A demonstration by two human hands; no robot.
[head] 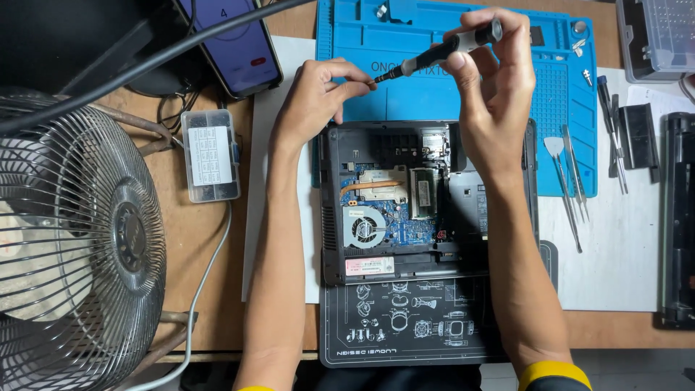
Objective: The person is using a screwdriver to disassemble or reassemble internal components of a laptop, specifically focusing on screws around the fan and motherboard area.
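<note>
Right hand [492,72] pinches the screwdriver [438,49] over the mat's [572,145] far edge, its shaft slanting down-left to the left hand's [315,98] fingertips pinching its tip.

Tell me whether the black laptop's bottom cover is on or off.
Off: the black laptop lies with its round grey fan, copper heat pipe and blue circuit board exposed.

Two hands: left hand [315,94], right hand [492,80], sharing one screwdriver [441,49]. One opened laptop [427,199] with one cooling fan [364,226] inside, one blue mat [434,94], one black mat [405,326], one phone [235,43], one clear parts box [210,156], one desk fan [76,232]. About four loose slim tools [572,181] at right, exact count unclear, plus one clear organiser case [655,36].
</note>
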